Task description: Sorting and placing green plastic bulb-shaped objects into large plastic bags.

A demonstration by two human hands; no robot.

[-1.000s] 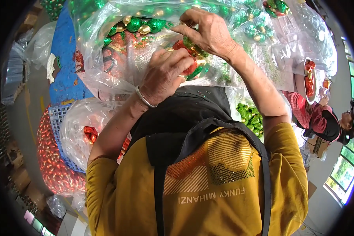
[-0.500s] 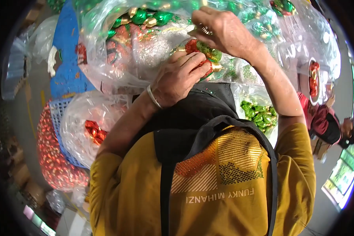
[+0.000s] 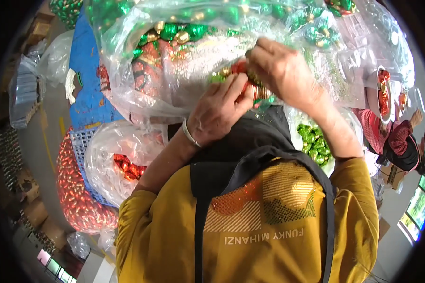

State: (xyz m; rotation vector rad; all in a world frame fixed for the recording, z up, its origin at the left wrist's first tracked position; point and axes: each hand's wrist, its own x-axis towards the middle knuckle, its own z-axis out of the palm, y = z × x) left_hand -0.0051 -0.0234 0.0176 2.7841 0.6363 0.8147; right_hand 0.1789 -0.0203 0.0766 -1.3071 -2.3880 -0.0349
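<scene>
My left hand (image 3: 219,107), with a pale bangle at the wrist, is closed around a small cluster of shiny red and green Christmas ornaments (image 3: 258,91) with ribbed gold caps. Its fingers partly cover the cluster. Against the upper right side of the ornaments, my right hand (image 3: 286,75) has its fingers bent together in a pinch. What lies between those fingertips is hidden. Under both hands spreads a glittery, clear plastic-covered work surface (image 3: 193,70). Green bulb-shaped ornaments with gold caps (image 3: 169,31) lie beyond my left hand, at the mouth of a clear bag.
At left, a clear bag with red ornaments (image 3: 127,166) sits in a blue basket (image 3: 80,146) beside a full red sack (image 3: 78,188). Green ornaments (image 3: 312,144) fill a bag near my right forearm. A white bowl (image 3: 383,94) holds red ornaments; another person (image 3: 396,141) is at right.
My right hand has come down and toward me, from above the ornaments to against them. The left hand still grips the cluster. The whole view has shifted slightly.
</scene>
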